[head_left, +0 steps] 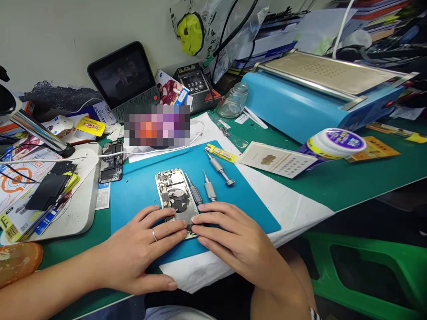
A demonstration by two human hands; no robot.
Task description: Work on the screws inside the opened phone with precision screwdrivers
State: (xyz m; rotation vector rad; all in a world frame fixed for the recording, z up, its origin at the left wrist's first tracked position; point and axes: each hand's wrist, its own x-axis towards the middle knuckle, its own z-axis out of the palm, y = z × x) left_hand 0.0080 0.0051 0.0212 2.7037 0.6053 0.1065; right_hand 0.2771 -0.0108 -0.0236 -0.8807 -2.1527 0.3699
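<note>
The green counter (pixel 370 178) spreads beneath and beyond the teal mat (pixel 133 200). From my remote seat I see the left hand (pixel 136 246) across the mat's near edge, loosely spread and gripping nothing, fingertips resting on the white-framed phone (pixel 180 198). The right hand (pixel 238 240) comes over the mat's near right side, fingers partly curled at the phone; whether they pinch a small part, I cannot tell. The phone lies, innards bare, mid-mat towards the near edge. I'd judge light, even pressure on its frame best, sparing the exposed parts. Three screwdrivers (pixel 210 189) lie right of mid-mat; I'd avoid nudging them.
</note>
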